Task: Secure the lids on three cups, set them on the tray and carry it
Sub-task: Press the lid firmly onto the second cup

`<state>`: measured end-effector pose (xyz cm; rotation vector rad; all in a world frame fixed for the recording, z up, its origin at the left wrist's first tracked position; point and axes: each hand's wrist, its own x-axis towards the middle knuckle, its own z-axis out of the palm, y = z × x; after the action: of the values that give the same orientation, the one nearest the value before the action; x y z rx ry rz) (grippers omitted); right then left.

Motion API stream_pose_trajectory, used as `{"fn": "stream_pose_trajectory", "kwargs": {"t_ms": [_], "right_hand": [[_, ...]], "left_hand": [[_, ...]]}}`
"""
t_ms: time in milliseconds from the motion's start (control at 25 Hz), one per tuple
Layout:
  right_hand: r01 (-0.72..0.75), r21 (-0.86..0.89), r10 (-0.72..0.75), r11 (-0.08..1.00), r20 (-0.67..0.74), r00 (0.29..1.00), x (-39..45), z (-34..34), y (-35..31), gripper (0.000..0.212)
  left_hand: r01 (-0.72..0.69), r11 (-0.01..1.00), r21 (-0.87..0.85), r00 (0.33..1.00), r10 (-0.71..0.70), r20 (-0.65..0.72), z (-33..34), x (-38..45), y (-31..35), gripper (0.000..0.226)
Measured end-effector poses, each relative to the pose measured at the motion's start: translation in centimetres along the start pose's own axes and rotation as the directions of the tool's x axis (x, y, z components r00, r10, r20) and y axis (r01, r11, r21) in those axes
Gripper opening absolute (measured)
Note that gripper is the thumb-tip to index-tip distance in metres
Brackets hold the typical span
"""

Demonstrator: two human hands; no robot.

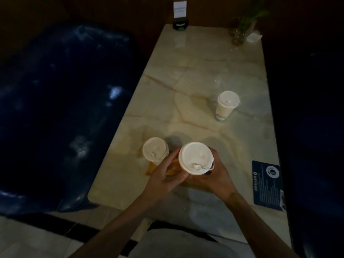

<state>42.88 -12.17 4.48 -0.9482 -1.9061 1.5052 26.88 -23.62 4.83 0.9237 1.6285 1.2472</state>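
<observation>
- dim room; a pale marble table (204, 75) runs away from the camera, with a dark blue padded seat (61, 108) at 9 o'clock.
- both hands wrap the nearest cup (195, 158): the left hand (163, 175) closes on its 8 o'clock side, the right hand (216, 175) on its 4 o'clock side, so both are gripping it.
- this looks like the lid-securing step; the lid (193, 155) sits flat on the rim, and whether it has snapped home cannot be told.
- a second cup (155, 150), lidded, stands just beside it at 9 o'clock; a third cup (226, 106), also lidded, stands well apart at 1 o'clock.
- an orange-brown thing under the hands may be the tray (154, 169); too hidden to be sure.
- next, as i judge it: press round the rim, set the cup down level, then fetch the far one.
- contents of all three are hidden by their lids.
- a dark card (268, 185) lies at 3 o'clock; a plant (242, 28) and sign (179, 13) stand at the far end.
</observation>
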Motion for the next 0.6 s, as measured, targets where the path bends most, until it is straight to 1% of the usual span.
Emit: {"fn": "stream_pose_trajectory", "kwargs": {"t_ms": [80,200,280,320,400,480,600], "right_hand": [[-0.037,-0.018,0.037,0.999,0.023,0.999,0.0,0.5,1.9,0.080],[-0.100,0.013,0.100,0.995,0.004,0.995,0.0,1.6,3.4,0.076],[-0.112,-0.014,0.112,0.994,0.003,0.994,0.0,2.3,4.1,0.070],[-0.142,-0.022,0.142,0.990,0.001,0.990,0.1,2.6,4.5,0.069],[-0.192,-0.022,0.192,0.981,-0.020,0.981,0.5,3.2,5.3,0.074],[-0.191,-0.048,0.189,0.980,-0.036,0.981,1.1,3.8,5.9,0.081],[-0.183,-0.079,0.183,0.980,-0.010,0.983,2.0,4.5,6.7,0.080]], "left_hand": [[0.041,0.999,-0.027,0.999,-0.041,-0.010,0.5,-0.3,-1.0,0.067],[0.099,0.992,-0.076,0.995,-0.099,-0.003,1.3,-0.6,-2.5,0.064],[0.142,0.987,-0.079,0.990,-0.142,0.008,1.8,-0.8,-3.6,0.066],[0.168,0.982,-0.084,0.986,-0.167,0.015,1.9,-0.7,-4.2,0.069],[0.208,0.974,-0.090,0.978,-0.205,0.041,2.0,-0.5,-5.1,0.079],[0.235,0.970,-0.068,0.971,-0.231,0.061,2.0,-0.2,-5.8,0.078],[0.270,0.961,-0.055,0.961,-0.266,0.071,1.7,0.5,-6.8,0.089]]}}
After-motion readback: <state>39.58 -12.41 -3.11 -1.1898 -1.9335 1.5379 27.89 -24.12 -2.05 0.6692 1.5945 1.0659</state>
